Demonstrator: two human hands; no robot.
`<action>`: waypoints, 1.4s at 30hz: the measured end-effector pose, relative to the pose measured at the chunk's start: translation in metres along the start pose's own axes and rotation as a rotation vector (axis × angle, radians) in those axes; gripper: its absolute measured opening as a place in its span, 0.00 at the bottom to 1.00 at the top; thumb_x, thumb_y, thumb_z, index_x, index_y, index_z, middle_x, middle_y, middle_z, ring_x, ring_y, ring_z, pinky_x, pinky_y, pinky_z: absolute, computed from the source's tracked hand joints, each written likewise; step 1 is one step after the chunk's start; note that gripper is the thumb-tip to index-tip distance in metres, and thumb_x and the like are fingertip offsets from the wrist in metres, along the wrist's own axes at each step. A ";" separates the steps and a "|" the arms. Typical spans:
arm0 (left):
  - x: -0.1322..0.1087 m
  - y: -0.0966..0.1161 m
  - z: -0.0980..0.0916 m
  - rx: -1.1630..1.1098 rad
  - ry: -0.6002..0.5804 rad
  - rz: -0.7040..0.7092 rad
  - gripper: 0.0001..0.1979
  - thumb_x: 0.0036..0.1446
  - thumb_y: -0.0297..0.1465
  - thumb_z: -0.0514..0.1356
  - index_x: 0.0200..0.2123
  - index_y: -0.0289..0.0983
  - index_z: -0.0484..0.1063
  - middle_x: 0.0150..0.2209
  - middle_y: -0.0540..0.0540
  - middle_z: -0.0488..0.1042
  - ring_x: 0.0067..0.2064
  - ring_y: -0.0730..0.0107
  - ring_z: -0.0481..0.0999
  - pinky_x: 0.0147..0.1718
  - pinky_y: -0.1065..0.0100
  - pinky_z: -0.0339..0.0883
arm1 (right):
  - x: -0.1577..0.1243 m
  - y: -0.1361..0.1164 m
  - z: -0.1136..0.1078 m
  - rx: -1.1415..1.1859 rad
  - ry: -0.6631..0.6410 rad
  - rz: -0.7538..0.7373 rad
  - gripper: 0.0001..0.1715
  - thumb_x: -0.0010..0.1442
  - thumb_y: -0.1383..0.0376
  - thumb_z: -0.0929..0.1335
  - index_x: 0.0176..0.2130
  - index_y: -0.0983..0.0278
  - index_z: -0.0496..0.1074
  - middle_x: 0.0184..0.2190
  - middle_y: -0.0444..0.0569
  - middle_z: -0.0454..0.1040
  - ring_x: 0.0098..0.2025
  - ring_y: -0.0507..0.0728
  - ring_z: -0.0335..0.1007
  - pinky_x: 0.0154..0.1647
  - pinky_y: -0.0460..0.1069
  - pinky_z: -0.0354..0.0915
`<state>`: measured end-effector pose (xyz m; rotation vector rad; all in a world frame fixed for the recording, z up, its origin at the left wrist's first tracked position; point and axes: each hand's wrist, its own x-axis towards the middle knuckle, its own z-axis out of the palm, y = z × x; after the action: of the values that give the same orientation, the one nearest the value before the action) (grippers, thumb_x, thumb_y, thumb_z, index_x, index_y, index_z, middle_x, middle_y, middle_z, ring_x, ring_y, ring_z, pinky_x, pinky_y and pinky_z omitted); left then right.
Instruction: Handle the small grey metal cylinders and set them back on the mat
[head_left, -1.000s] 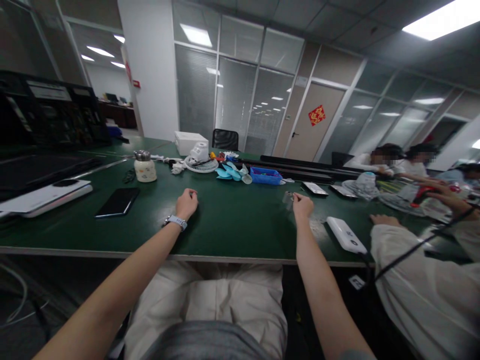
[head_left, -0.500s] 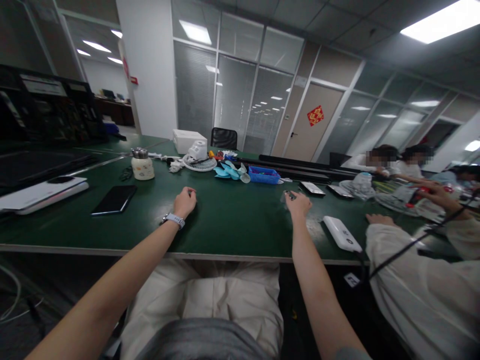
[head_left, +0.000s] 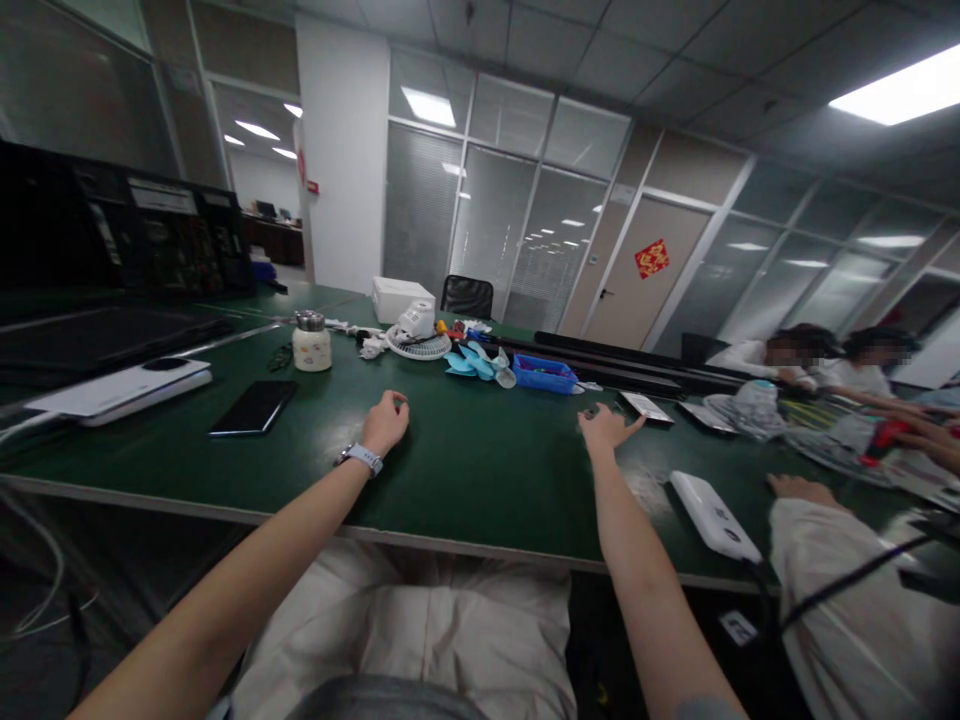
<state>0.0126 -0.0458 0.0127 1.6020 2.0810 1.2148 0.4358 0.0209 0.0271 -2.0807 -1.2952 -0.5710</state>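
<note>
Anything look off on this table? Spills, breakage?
No spill or breakage visible. Only oddity: the white fan part seems to lie on its grille, light-blue blade-like pieces loose beside it, as if dismantled. Whether the right hand holds anything is unclear.

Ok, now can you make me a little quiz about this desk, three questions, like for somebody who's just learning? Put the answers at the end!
1. The watch is worn just above which hand?
A) right
B) left
C) neither

2. True or false: the cream bottle stands farther away than the dark phone.

3. Fill in: farther off than the right hand, the small plastic tray is coloured ____.

Key:
1. B, the left hand
2. True
3. blue
</note>
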 end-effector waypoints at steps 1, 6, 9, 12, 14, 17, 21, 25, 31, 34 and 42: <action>-0.001 0.000 0.000 0.003 0.003 0.001 0.14 0.58 0.34 0.52 0.47 0.39 0.68 0.32 0.43 0.78 0.37 0.60 0.77 0.36 0.66 0.65 | -0.002 0.000 -0.001 0.033 0.019 -0.004 0.25 0.52 0.55 0.68 0.47 0.65 0.73 0.35 0.55 0.76 0.46 0.66 0.69 0.59 0.70 0.26; -0.001 0.001 0.001 0.009 0.007 0.005 0.16 0.58 0.34 0.53 0.49 0.38 0.66 0.33 0.43 0.78 0.37 0.60 0.77 0.37 0.66 0.64 | -0.013 -0.018 -0.025 0.171 0.114 -0.070 0.32 0.53 0.57 0.67 0.56 0.64 0.66 0.42 0.56 0.76 0.50 0.64 0.67 0.60 0.69 0.29; 0.000 0.000 0.003 -0.003 0.001 0.018 0.16 0.58 0.36 0.53 0.49 0.38 0.66 0.33 0.43 0.78 0.35 0.61 0.77 0.35 0.66 0.64 | -0.032 -0.057 -0.043 0.326 0.129 -0.202 0.33 0.55 0.55 0.66 0.57 0.63 0.63 0.41 0.54 0.77 0.52 0.62 0.66 0.61 0.67 0.31; -0.003 0.002 0.003 -0.040 0.003 0.077 0.18 0.59 0.41 0.53 0.48 0.38 0.68 0.32 0.45 0.77 0.33 0.64 0.76 0.33 0.67 0.63 | -0.071 -0.112 -0.051 0.548 0.006 -0.366 0.35 0.55 0.52 0.67 0.59 0.62 0.60 0.36 0.48 0.79 0.51 0.60 0.68 0.62 0.63 0.35; -0.006 0.006 0.001 -0.068 -0.002 0.145 0.20 0.59 0.46 0.51 0.46 0.39 0.69 0.31 0.45 0.77 0.32 0.65 0.75 0.32 0.68 0.63 | -0.101 -0.148 -0.051 0.668 -0.132 -0.496 0.34 0.56 0.53 0.67 0.59 0.60 0.60 0.34 0.45 0.79 0.52 0.58 0.68 0.62 0.62 0.37; -0.012 0.012 -0.001 -0.084 0.012 0.303 0.23 0.59 0.48 0.50 0.45 0.38 0.72 0.35 0.45 0.77 0.35 0.65 0.74 0.34 0.68 0.63 | -0.137 -0.190 -0.049 0.792 -0.272 -0.609 0.35 0.55 0.55 0.68 0.59 0.58 0.60 0.33 0.43 0.80 0.52 0.56 0.69 0.63 0.60 0.38; -0.012 0.013 0.001 -0.058 0.047 0.533 0.20 0.60 0.45 0.51 0.42 0.38 0.75 0.40 0.45 0.77 0.40 0.64 0.72 0.43 0.64 0.62 | -0.154 -0.214 -0.045 0.891 -0.367 -0.556 0.37 0.54 0.57 0.69 0.60 0.58 0.59 0.36 0.44 0.79 0.52 0.55 0.69 0.62 0.58 0.45; -0.006 0.009 0.008 -0.042 0.045 0.618 0.18 0.59 0.43 0.53 0.41 0.40 0.77 0.41 0.45 0.77 0.43 0.63 0.71 0.47 0.61 0.60 | -0.156 -0.211 -0.037 0.954 -0.471 -0.514 0.36 0.53 0.60 0.71 0.59 0.57 0.60 0.40 0.45 0.78 0.48 0.55 0.72 0.57 0.54 0.58; -0.002 0.005 0.014 -0.051 0.046 0.558 0.19 0.61 0.42 0.50 0.43 0.42 0.78 0.44 0.44 0.74 0.49 0.61 0.67 0.52 0.59 0.56 | -0.158 -0.202 -0.023 1.055 -0.724 -0.492 0.37 0.49 0.59 0.74 0.57 0.59 0.63 0.48 0.49 0.75 0.50 0.57 0.72 0.51 0.52 0.66; -0.001 0.004 0.016 -0.088 -0.009 0.489 0.22 0.63 0.40 0.45 0.46 0.44 0.77 0.49 0.44 0.71 0.53 0.61 0.63 0.55 0.58 0.53 | -0.158 -0.200 -0.020 1.039 -0.770 -0.491 0.42 0.46 0.58 0.75 0.57 0.61 0.63 0.48 0.53 0.74 0.53 0.59 0.70 0.54 0.54 0.65; 0.001 0.008 0.013 -0.250 -0.118 0.334 0.27 0.63 0.43 0.42 0.45 0.42 0.78 0.47 0.46 0.75 0.54 0.59 0.64 0.57 0.57 0.51 | -0.157 -0.200 -0.017 1.012 -0.754 -0.528 0.33 0.50 0.65 0.73 0.55 0.60 0.66 0.47 0.50 0.76 0.51 0.57 0.71 0.54 0.54 0.64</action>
<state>0.0260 -0.0389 0.0110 1.8947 1.5619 1.3806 0.1875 -0.0249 -0.0069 -1.0755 -1.9874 0.6655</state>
